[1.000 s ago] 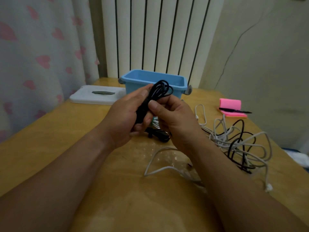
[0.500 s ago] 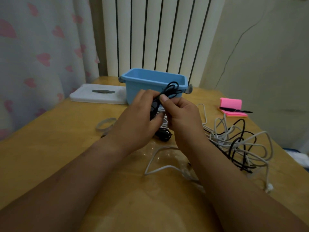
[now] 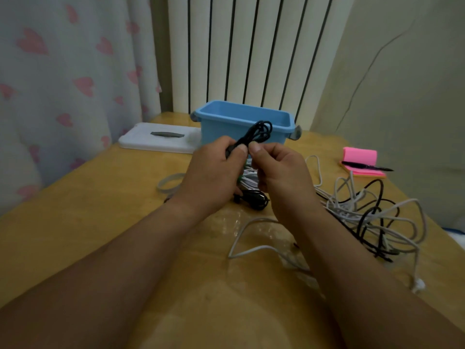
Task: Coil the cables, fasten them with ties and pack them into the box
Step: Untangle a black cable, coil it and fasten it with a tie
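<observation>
Pinching the coiled black cable (image 3: 260, 131) at its lower end, left hand (image 3: 214, 177) and right hand (image 3: 279, 175) meet thumb to thumb just in front of the blue box (image 3: 219, 133); the coil's long axis rises toward the box rim.

Box (image 3: 241, 117) at the far edge of the table (image 3: 88, 210), radiator (image 3: 239, 51) behind it, lid (image 3: 156, 141) to its left. Left hand (image 3: 214, 177) and right hand (image 3: 281, 175) hold a coiled cable (image 3: 259, 132) before the box. Loose cables (image 3: 372, 217) lie to the right; behind them, a pen (image 3: 367, 168) on a notepad (image 3: 359, 156).
</observation>
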Demonstrator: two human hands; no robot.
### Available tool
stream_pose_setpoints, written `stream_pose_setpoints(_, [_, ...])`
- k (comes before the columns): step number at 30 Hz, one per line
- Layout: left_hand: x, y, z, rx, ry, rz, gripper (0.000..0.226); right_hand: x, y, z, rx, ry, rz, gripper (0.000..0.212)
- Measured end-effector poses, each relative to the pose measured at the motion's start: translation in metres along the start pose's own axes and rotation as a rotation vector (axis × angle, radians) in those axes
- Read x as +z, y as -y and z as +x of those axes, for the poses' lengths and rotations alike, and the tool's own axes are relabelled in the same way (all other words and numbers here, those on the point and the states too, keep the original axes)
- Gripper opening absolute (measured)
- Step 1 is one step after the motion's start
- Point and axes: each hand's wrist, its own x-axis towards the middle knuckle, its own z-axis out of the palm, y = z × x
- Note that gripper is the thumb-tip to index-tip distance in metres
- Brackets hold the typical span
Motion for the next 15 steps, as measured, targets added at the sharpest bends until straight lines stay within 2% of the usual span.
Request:
stream_pose_setpoints(2, [0.0014,-0.0056,-0.0019,-0.125,0.071,-0.241,0.021,-0.0002,0.0009,-0.0004,-0.006,-0.013,0.039,0.022])
stream_pose_setpoints(4, [0.0014,-0.0085,-0.0032,-0.154,0.122,-0.349,0.022,0.0006,0.0023,-0.0011,-0.033,-0.032,0.031,0.021])
stream_pose_setpoints(6, [0.0023,-0.0072,-0.0033,-0.143,0.129,-0.337,0.028,-0.0001,0.0004,-0.0005,-0.075,-0.047,-0.033,0.018])
stream_pose_setpoints(12, [0.0026,-0.0024,0.0010,-0.174,0.014,-0.383,0.031,0.0042,-0.0034,-0.0024,-0.074,-0.042,-0.114,0.011])
stream_pose_setpoints(15, [0.0002,-0.0031,0.0009,-0.188,0.043,-0.430,0.033,0.0045,-0.0026,-0.0049,-0.036,-0.007,-0.077,0.014])
